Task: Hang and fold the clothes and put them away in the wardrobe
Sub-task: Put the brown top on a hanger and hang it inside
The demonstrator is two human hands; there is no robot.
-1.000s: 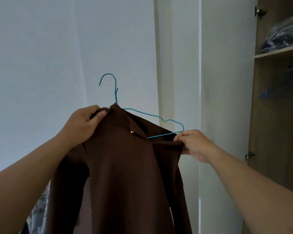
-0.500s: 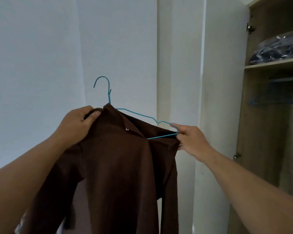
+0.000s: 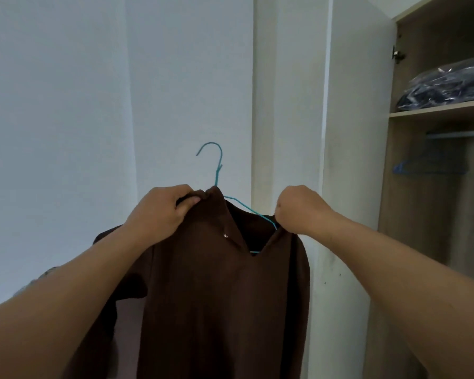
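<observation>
— Brown cloth is filling the near middle; what is the person doing with it?

— That brown shirt (image 3: pixel 225 310) is hanging in the air in front of the person, draped over a teal wire hanger (image 3: pixel 219 170). The left hand (image 3: pixel 159 212) is pinching the fabric at the collar, just left of the hanger's neck, fingers curled round it. The right hand (image 3: pixel 298 209) is gripping the right shoulder of the shirt, closed tight where the wire is running under the cloth.

— Why there?

— My guess is that both hands are tugging the shoulders square so the shirt is not slipping off the wire.

— How is it looking?

— Dark, matte, collar lying open in a V with one small pale button showing; sleeves are drooping.

— And farther off?

— On the far right the wardrobe (image 3: pixel 433 187) is standing open, with a blue hanger (image 3: pixel 430 166) on its rail and a plastic-wrapped dark bundle (image 3: pixel 446 86) lying on the shelf above.
</observation>
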